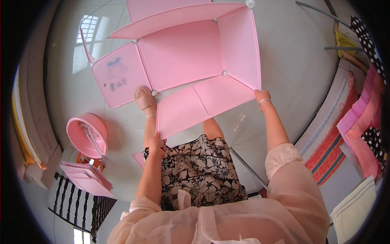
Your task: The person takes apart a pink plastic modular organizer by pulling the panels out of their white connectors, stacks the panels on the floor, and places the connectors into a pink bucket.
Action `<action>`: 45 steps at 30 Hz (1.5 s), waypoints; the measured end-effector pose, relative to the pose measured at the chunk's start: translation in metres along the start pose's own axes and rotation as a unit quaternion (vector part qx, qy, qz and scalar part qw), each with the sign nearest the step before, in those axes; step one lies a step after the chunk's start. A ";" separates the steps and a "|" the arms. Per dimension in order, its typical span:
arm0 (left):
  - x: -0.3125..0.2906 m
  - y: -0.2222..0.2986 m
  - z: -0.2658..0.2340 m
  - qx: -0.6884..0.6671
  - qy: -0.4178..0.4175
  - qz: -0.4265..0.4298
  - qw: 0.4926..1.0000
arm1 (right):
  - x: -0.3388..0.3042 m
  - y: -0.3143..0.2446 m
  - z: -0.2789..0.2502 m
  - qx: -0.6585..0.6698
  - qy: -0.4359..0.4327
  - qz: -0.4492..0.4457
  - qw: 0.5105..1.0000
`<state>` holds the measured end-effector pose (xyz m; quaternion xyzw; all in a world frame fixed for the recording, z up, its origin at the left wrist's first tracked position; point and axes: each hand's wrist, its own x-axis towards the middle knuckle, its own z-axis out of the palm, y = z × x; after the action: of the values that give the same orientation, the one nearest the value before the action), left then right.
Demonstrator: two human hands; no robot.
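A pink panel cube frame [183, 57] lies on the floor in front of me, its panels joined at the corners by white connectors [224, 72]. The near pink panel [183, 107] tilts toward me, with a crease across its middle. My left hand [156, 145] is closed on that panel's near left corner. At its right corner, where it meets the right side panel [239, 49], my right hand [263, 96] grips the edge. A pink door panel [115, 75] with a printed picture and a small round hole extends from the frame's left side.
To the left, a pink basin [73, 132] holds white pieces and thin rods. A stack of pink panels [87, 179] is beside it, near a dark railing [77, 201]. Folded fabrics [357, 118] lie along the right side. A grey metal rod [248, 166] slants beside my skirt.
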<state>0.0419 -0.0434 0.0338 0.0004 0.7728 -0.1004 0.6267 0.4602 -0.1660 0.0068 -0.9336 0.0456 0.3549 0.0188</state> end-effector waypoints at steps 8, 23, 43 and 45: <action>0.022 0.044 -0.032 0.042 0.021 0.015 0.999 | -0.038 -0.032 -0.023 -0.037 -0.284 0.030 0.958; -0.003 0.010 -0.013 0.058 -0.058 0.026 0.996 | -0.049 0.005 -0.028 0.123 -0.144 0.058 0.980; -0.187 -0.076 0.112 -0.014 -0.272 -0.050 0.961 | -0.093 0.023 -0.039 0.296 -0.124 0.134 0.937; -0.189 -0.070 0.093 -0.009 -0.280 -0.056 0.958 | -0.109 0.022 -0.035 0.312 -0.134 0.140 0.930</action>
<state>0.1634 -0.1025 0.2094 -0.0764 0.5662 -0.1247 0.8112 0.3995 -0.1820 0.1054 -0.8085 0.2809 0.4440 0.2651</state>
